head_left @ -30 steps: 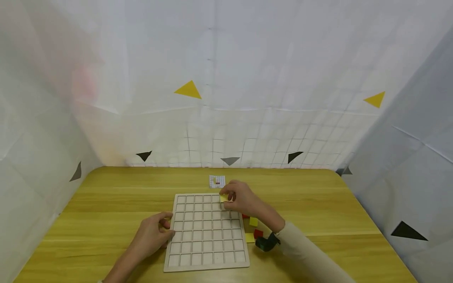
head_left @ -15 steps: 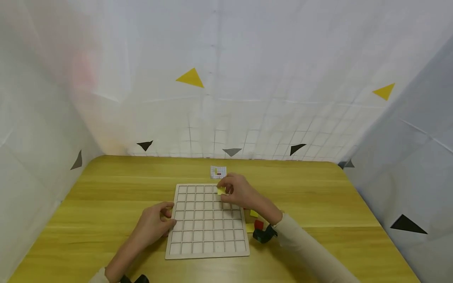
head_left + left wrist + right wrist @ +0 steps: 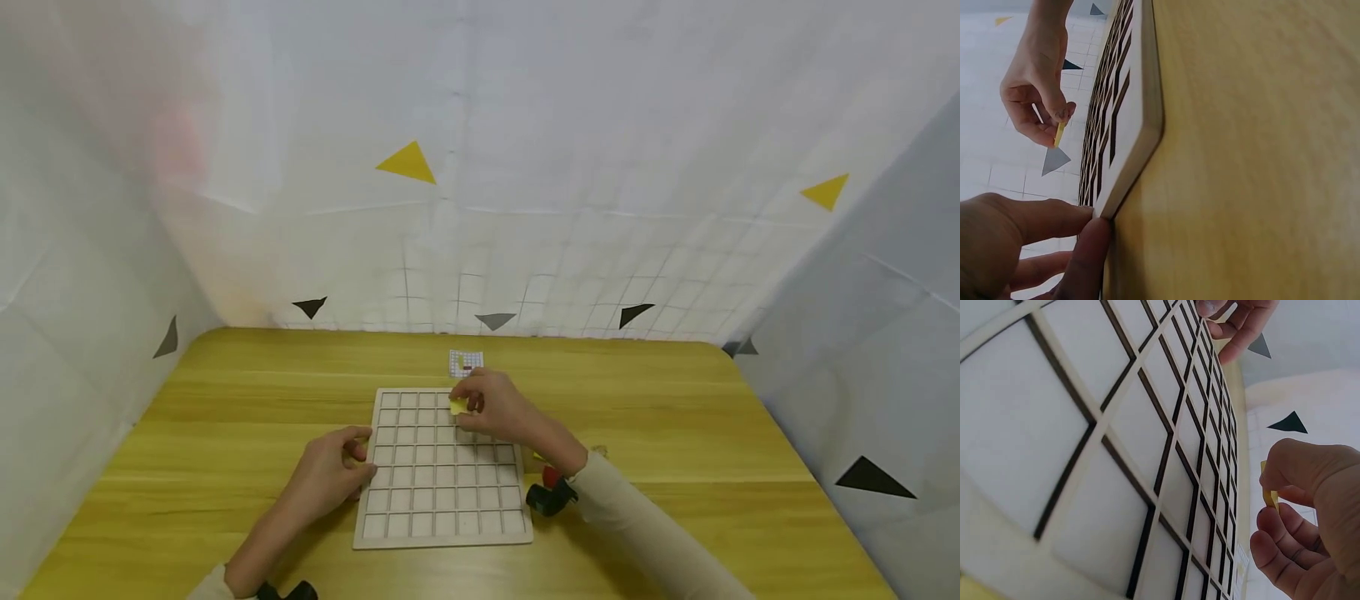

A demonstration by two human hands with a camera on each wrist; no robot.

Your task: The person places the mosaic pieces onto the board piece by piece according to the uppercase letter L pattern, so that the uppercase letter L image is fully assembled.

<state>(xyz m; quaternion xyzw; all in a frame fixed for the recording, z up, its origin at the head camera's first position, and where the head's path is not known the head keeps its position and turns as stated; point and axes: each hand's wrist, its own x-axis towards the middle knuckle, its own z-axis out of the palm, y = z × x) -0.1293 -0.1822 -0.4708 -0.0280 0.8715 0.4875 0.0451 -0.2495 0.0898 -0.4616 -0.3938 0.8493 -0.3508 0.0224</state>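
Yellow, likely light and stiff, the tile [image 3: 457, 407] hangs above the gridded board [image 3: 401, 500], pinched in your right hand [image 3: 497, 407] — best held by its edges; your left hand [image 3: 327, 467] touches the board's side, thumb and forefinger apart.

My yellow tile [image 3: 457, 407], thin in both wrist feeds, above the far rows; beneath, my pale gridded board [image 3: 435, 477], flat
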